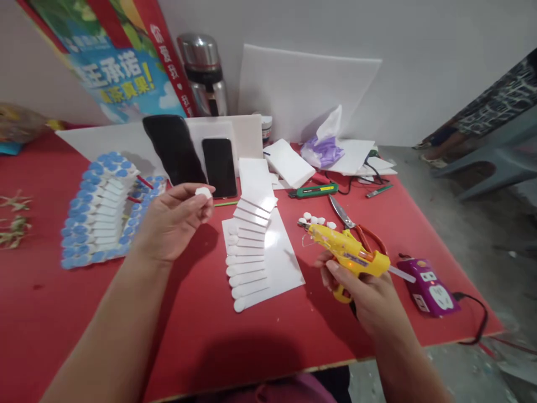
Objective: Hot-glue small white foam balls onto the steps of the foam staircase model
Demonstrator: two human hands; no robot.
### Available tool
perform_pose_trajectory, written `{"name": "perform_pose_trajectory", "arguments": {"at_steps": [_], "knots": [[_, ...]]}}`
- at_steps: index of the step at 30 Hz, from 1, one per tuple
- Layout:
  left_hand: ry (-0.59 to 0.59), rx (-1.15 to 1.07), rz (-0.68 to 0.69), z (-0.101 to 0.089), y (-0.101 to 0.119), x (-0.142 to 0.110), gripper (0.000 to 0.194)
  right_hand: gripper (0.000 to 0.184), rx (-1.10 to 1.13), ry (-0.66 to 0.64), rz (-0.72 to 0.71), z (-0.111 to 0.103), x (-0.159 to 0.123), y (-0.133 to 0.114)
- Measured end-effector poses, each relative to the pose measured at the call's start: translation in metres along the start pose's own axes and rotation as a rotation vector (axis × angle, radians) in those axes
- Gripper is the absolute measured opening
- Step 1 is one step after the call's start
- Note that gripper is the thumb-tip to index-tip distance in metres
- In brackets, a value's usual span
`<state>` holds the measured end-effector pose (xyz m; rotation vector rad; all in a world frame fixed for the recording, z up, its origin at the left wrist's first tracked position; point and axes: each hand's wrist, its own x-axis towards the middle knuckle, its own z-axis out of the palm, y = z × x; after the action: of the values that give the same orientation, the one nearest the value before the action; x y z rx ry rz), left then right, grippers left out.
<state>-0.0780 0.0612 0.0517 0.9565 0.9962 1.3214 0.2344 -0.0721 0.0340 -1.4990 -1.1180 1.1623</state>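
Note:
Between the thumb and fingers of my left hand (178, 221) is a small white disc (203, 193), held above the table. My right hand (356, 285) grips a yellow glue gun (348, 246), its nozzle pointing left and a clear glue stick jutting from its back. Between the hands lies a curved, stepped run of white strips (251, 246) on a white sheet (283, 252); round white discs (235, 270) line its left edge. Several loose white discs (316, 218) lie just beyond the nozzle.
Scissors (342, 212) and a green box cutter (316, 191) lie behind the glue gun. A purple power socket (432, 288) sits at right. Two phones (220, 168) lean on a white board. A blue-and-white disc-covered model (100, 212) stands left, a steel thermos (203, 73) behind.

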Motion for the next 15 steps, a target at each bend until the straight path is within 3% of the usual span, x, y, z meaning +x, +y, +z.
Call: {"name": "perform_pose_trajectory", "arguments": {"at_steps": [5,10,15], "knots": [[0.007,-0.134,-0.125,-0.007,-0.025,-0.003,0.026,0.017,0.07,-0.071,-0.023,0.023,0.012,-0.006],[-0.031,-0.241,-0.197,-0.011,-0.031,-0.008,0.03,0.017,0.151,-0.098,0.014,0.026,0.017,0.005],[-0.023,-0.256,-0.186,-0.014,-0.033,-0.006,0.032,0.014,0.273,-0.102,0.045,0.033,0.022,0.002]]}}
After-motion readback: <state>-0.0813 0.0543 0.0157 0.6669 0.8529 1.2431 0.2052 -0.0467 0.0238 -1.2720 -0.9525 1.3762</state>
